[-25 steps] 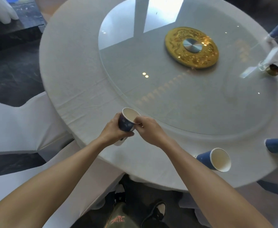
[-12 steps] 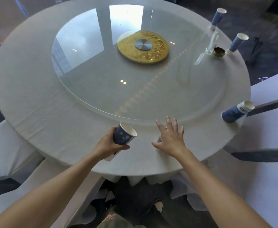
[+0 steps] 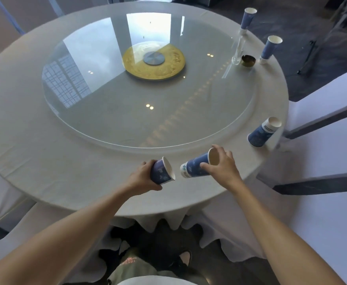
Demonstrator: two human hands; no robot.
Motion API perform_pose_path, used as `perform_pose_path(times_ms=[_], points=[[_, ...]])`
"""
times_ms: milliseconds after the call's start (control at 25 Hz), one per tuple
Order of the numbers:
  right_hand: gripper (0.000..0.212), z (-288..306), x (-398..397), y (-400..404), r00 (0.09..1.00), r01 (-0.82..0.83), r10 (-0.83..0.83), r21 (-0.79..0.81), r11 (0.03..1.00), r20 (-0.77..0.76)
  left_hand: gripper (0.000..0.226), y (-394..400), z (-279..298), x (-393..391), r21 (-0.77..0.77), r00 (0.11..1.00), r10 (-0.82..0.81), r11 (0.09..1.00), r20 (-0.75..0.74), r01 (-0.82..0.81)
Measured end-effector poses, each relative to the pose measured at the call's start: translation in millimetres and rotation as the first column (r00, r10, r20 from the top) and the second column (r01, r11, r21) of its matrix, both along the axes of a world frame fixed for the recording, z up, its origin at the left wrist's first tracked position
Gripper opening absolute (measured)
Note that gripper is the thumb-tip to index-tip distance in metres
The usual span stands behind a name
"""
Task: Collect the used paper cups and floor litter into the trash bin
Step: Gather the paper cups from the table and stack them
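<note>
1. Your left hand (image 3: 142,177) is wrapped around a blue cup (image 3: 162,171) at the near edge of the table (image 3: 45,161), mouth tipped toward the right.
2. Your right hand (image 3: 223,166) pinches a second cup (image 3: 196,166) by its rim, just right of the first; its white base points at the open mouth, not yet inside it.
3. These paper cups look light, thin and easy to crush. Grip the rim or the upper wall gently, and I judge they will nest without force.
4. A tipped stack (image 3: 264,132) lies on the table's right edge.
5. Two upright cups (image 3: 270,48) (image 3: 248,17) stand at the table's far right edge, beside a small dark dish (image 3: 248,60).
6. The cloth is soft and white; the glass turntable (image 3: 148,124) on the table's middle looks slick.
7. White-covered chairs (image 3: 322,161) crowd the table. No bin or floor litter shows.
</note>
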State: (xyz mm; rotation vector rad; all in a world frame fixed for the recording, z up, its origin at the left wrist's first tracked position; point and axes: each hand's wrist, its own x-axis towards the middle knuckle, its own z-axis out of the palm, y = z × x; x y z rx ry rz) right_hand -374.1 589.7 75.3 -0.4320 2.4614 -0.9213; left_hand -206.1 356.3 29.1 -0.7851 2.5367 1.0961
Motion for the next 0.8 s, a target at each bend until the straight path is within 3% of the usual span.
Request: perform_pose_path(times_ms=[240, 360, 640, 800], points=[[0.076, 18.9, -27.5, 64.0, 0.997, 0.071, -0.063, -0.204, 0.977, 0.042, 0.094, 61.7, -1.7, -68.4, -0.062, 0.986, -0.165, 0.984, 0.005, 0.165], [0.081, 14.3, -33.1, 76.2, 0.996, 0.041, -0.023, -0.202, 0.979, 0.088, 0.097, 77.0, -2.0, -96.0, -0.035, 0.970, -0.238, 0.971, -0.044, 0.236], [0.100, -5.2, -64.5, 87.6, 0.976, 0.152, -0.121, -0.170, 0.974, 0.182, 0.096, 114.7, -8.2, -179.0, 0.064, 0.874, -0.446, 0.883, -0.193, 0.464], [0.096, -12.3, -93.6, 81.5, 0.961, 0.198, -0.159, -0.163, 0.967, 0.226, 0.090, 124.7, -13.5, -220.3, 0.137, 0.860, -0.453, 0.860, -0.234, 0.491]])
